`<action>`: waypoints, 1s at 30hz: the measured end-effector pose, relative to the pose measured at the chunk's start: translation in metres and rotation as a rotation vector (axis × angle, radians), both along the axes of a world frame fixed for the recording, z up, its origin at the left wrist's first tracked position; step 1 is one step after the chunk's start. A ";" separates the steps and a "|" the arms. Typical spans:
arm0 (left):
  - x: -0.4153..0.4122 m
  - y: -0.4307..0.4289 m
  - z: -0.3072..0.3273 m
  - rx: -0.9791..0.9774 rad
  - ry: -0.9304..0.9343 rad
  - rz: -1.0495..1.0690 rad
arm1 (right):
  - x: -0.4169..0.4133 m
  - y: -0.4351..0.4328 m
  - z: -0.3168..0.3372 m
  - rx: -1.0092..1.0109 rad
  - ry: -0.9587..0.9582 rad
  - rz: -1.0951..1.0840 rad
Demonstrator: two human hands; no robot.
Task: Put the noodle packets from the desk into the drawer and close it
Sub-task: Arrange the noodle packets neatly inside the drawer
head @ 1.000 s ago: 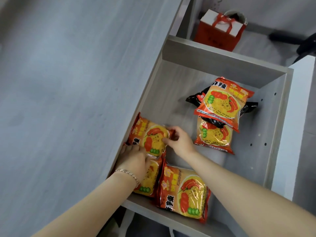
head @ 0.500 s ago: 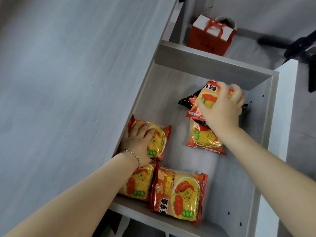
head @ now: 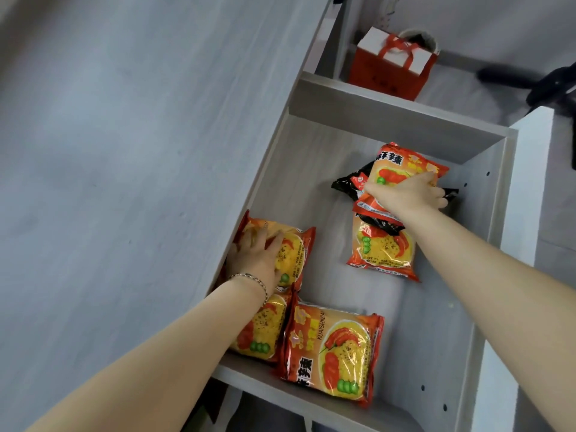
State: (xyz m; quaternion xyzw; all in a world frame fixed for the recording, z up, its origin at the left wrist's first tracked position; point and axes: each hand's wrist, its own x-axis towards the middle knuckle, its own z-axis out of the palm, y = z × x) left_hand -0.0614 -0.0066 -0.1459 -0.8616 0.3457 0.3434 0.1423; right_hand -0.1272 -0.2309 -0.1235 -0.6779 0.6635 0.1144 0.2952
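Drawer (head: 486, 213) open beside desk (head: 124, 182). Left hand (head: 255, 257) flat, fingers spread, pressing packet (head: 293, 254) at drawer's left wall. Right hand (head: 408, 194) curled, gripping top packet (head: 402, 165) of far-right stack.

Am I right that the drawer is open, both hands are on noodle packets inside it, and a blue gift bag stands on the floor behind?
Not quite. The head view shows the gift bag is red, not blue. The rest holds: the drawer is open, with the left hand and right hand on noodle packets inside.

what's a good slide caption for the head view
Both hands arrange orange noodle packets in the open drawer: left hand on one packet, right hand gripping another.
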 end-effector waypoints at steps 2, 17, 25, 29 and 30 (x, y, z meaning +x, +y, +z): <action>-0.005 0.006 0.004 -0.035 0.030 0.089 | -0.007 0.012 0.005 -0.055 -0.160 0.115; -0.036 0.028 0.037 -0.380 -0.033 0.554 | 0.011 0.120 -0.018 0.408 -0.503 1.041; -0.031 0.024 0.025 -0.305 -0.110 0.315 | 0.006 0.082 -0.047 0.512 -0.353 0.543; -0.022 0.011 0.023 -0.350 0.003 0.245 | 0.006 0.106 -0.053 0.454 -0.412 0.609; -0.017 0.006 0.020 -0.313 0.019 0.196 | 0.005 0.107 -0.051 0.461 -0.436 0.588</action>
